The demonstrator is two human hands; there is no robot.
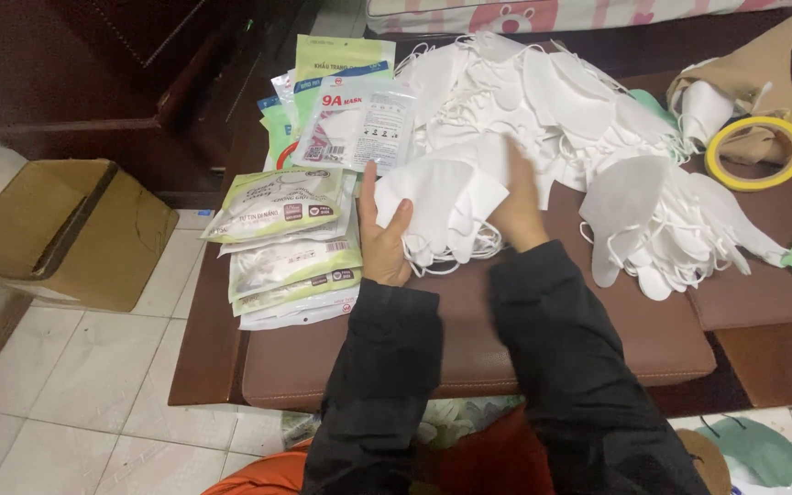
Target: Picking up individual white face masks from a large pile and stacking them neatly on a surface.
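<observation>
My left hand (383,240) holds a small stack of white folded face masks (442,203) by its left edge, thumb on top. My right hand (517,203) rests on the right side of the same stack, fingers flat and blurred by motion. Both arms wear black sleeves. Behind the stack lies a big heap of loose white masks (543,96), and a second pile of white masks (662,220) sits to the right. Left of my left hand is a stack of packaged masks in green and white plastic bags (288,247).
Everything lies on a brown cushioned bench (469,348). A yellow tape roll (756,153) and brown paper sit at the far right. An open cardboard box (66,229) stands on the tiled floor to the left, by dark wooden furniture (112,64).
</observation>
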